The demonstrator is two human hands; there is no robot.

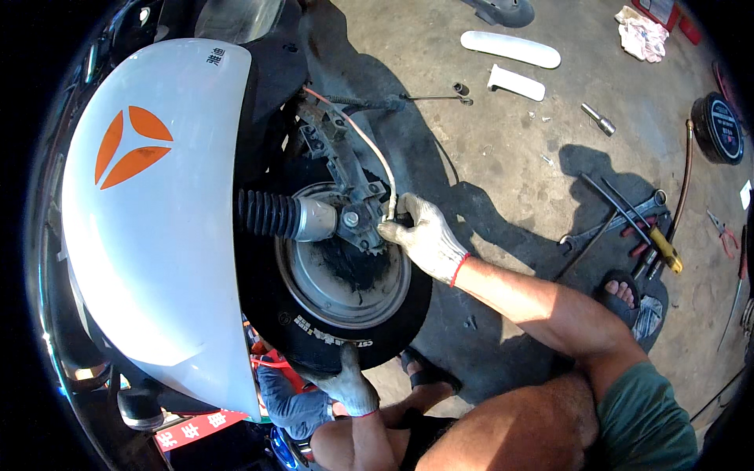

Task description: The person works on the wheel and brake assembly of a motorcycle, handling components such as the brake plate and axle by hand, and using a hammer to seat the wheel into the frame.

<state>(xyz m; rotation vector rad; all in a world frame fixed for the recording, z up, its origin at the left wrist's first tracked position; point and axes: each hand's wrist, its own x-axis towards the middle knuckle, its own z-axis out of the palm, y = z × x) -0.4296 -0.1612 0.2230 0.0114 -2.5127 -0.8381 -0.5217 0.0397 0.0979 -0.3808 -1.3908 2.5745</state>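
My right hand (428,242), in a white knit glove with a red cuff, pinches the lower end of a pale cable (369,142) beside the hub. The fingertips partly hide that end. A scooter wheel with a black tire (276,334) and silver rim (338,315) lies under both hands. Gloved too, my left hand (349,386) grips the tire's near edge, thumb on the sidewall and the other fingers mostly hidden. A shock absorber with a black ribbed boot (269,214) meets the metal bracket (357,220) at the wheel's centre.
A white scooter body panel (173,251) with orange marks fills the left. On the concrete lie white plastic pieces (510,49), a socket (598,119), a wrench (613,216), a yellow-handled screwdriver (665,250), pliers (722,234), a black round container (717,128) and a rag (642,35).
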